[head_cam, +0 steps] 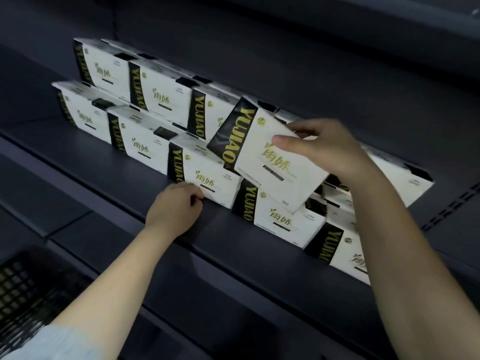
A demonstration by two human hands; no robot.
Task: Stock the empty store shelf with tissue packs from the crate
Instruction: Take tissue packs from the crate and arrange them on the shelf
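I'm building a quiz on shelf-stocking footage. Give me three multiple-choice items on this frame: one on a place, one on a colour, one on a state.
1. Where is the black plastic lattice crate?
A lower left
B upper right
C on the shelf

2. What colour is the lettering on the packs' black bands?
A red
B gold
C blue

3. How is the white tilted tissue pack held by the right hand?
A lying flat
B tilted, above the front row
C crushed

Key: A, the crate sits below the dark shelf; B, gold YUJIAO print; C is wrong, so B, its corner points down.
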